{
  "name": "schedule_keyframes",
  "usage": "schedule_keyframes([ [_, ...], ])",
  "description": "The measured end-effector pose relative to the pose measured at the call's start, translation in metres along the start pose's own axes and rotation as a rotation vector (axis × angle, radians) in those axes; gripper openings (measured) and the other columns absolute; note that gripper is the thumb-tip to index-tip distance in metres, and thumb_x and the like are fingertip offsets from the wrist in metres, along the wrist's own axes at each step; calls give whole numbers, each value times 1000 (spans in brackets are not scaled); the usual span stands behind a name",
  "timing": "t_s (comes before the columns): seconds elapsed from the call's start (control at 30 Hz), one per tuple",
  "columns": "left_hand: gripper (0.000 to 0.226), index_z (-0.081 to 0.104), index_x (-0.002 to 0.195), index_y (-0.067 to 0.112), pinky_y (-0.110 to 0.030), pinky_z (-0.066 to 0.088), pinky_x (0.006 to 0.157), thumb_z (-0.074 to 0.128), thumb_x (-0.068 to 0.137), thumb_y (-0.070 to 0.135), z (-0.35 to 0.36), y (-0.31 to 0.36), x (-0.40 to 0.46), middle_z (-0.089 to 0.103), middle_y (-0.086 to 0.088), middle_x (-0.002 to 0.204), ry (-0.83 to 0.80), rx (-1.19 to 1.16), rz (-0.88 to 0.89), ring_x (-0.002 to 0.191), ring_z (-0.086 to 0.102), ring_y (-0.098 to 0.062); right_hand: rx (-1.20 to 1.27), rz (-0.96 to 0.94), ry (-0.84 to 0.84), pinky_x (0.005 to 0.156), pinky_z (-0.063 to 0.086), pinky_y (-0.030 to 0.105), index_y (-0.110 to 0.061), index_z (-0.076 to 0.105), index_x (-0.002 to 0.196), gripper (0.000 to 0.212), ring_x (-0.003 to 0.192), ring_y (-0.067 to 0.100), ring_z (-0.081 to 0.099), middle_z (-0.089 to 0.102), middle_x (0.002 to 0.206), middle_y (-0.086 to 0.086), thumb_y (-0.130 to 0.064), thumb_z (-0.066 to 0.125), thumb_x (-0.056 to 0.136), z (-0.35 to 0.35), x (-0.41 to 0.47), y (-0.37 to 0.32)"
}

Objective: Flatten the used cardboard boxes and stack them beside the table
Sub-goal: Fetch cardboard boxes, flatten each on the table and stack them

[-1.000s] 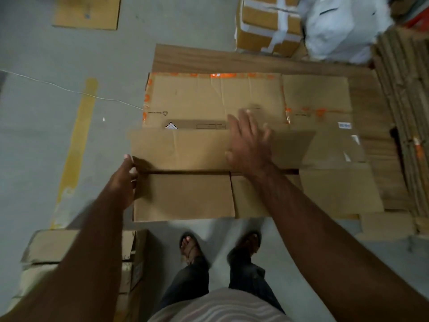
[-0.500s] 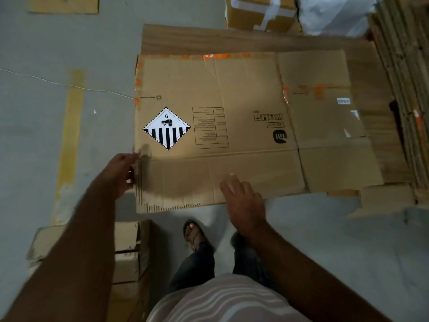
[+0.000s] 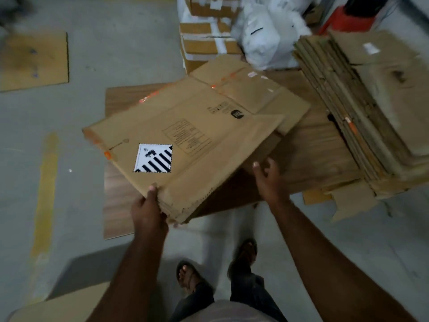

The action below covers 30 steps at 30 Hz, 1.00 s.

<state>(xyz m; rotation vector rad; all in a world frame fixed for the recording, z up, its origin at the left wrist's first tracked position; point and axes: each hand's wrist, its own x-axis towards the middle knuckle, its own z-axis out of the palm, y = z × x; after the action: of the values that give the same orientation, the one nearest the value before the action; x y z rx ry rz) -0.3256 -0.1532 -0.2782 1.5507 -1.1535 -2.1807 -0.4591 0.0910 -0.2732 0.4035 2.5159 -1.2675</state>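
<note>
A flattened brown cardboard box [image 3: 199, 126] with a black-and-white striped diamond label is lifted and tilted above a low wooden board [image 3: 120, 205]. My left hand [image 3: 148, 210] grips its near corner, thumb on top. My right hand [image 3: 269, 180] reaches under the box's right edge, fingers loosely curled; whether it touches the cardboard is unclear. A tall stack of flattened boxes [image 3: 362, 108] lies at the right, on the board's far side.
Taped cartons [image 3: 206, 38] and a white plastic bag [image 3: 267, 36] stand at the back. A loose cardboard sheet [image 3: 34, 59] lies on the grey floor at far left, beside a yellow floor line [image 3: 46, 187]. Another box [image 3: 65, 305] sits at my lower left, my sandalled feet [image 3: 218, 268] beside it.
The flattened box has been lifted off the board and turned clockwise toward the stack. My left hand went from its left edge to its near corner; my right hand slid from on top to under the right edge.
</note>
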Motion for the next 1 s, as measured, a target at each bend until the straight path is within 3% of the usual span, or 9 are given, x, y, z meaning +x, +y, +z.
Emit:
schedule_keyframes([
  [0.07, 20, 63, 117, 8, -38, 61, 65, 55, 105, 22, 24, -33, -26, 72, -12, 108, -11, -67, -31, 92, 71, -28, 380, 271, -188, 92, 53, 45, -22, 48, 145, 56, 115, 28, 60, 59, 129, 2, -59, 47, 103, -13, -10, -14],
  [0.13, 16, 64, 110, 11, -32, 60, 60, 56, 105, 24, 45, -65, -48, 71, -12, 107, -75, -14, -79, 92, 69, -27, 511, 294, -267, 82, 57, 37, -19, 62, 125, 48, 99, 20, 68, 69, 112, -2, -57, 61, 96, -19, -24, -10],
  [0.23, 20, 63, 108, 10, -31, 57, 57, 61, 102, 29, 77, -102, -78, 73, -13, 96, -262, 152, -162, 78, 71, -26, 507, 226, -101, 80, 59, 35, -16, 60, 121, 72, 99, 21, 72, 73, 117, 7, -48, 89, 64, -37, -36, 25],
  [0.37, 23, 69, 102, 12, -33, 56, 63, 63, 100, 34, 107, -130, -96, 75, -7, 86, -382, 308, -275, 72, 69, -22, 559, 245, -90, 70, 56, 36, -23, 59, 114, 26, 89, 18, 67, 71, 108, 4, -7, 68, 95, -97, -25, 72],
  [0.5, 9, 64, 99, 19, -36, 58, 72, 61, 99, 27, 97, -112, -61, 63, -11, 101, -146, 7, -239, 75, 61, -19, 403, 199, -103, 65, 52, 32, -23, 56, 123, 36, 88, 18, 64, 68, 115, 8, -2, 66, 95, -153, 11, 89],
  [0.6, 9, 59, 103, 15, -37, 53, 91, 52, 102, 21, 75, -88, -41, 59, -13, 112, -58, -135, -183, 98, 63, -25, 236, 153, -115, 77, 59, 47, -19, 57, 117, 39, 98, 29, 66, 67, 119, 14, 1, 70, 86, -170, 46, 87],
  [0.7, 35, 52, 129, 12, -44, 48, 104, 59, 99, 30, 71, -74, -34, 59, -14, 128, -94, -158, -142, 122, 58, -30, 32, 87, -116, 80, 62, 49, -13, 56, 124, 49, 108, 37, 65, 66, 120, 14, -5, 70, 77, -169, 68, 79],
  [0.8, 38, 54, 129, 18, -45, 51, 92, 62, 98, 41, 87, -67, -46, 65, -11, 112, -80, 39, -18, 100, 65, -29, -112, 47, -106, 73, 54, 30, -11, 51, 130, 48, 113, 36, 62, 63, 126, 15, -1, 67, 86, -175, 87, 72],
  [1.0, 11, 67, 108, 8, -46, 59, 80, 64, 98, 8, 85, -79, -80, 74, -17, 97, -235, 675, 102, 83, 71, -32, -360, -37, -119, 79, 58, 43, -11, 47, 126, 47, 111, 36, 61, 60, 124, 16, -8, 72, 86, -216, 110, 80],
])
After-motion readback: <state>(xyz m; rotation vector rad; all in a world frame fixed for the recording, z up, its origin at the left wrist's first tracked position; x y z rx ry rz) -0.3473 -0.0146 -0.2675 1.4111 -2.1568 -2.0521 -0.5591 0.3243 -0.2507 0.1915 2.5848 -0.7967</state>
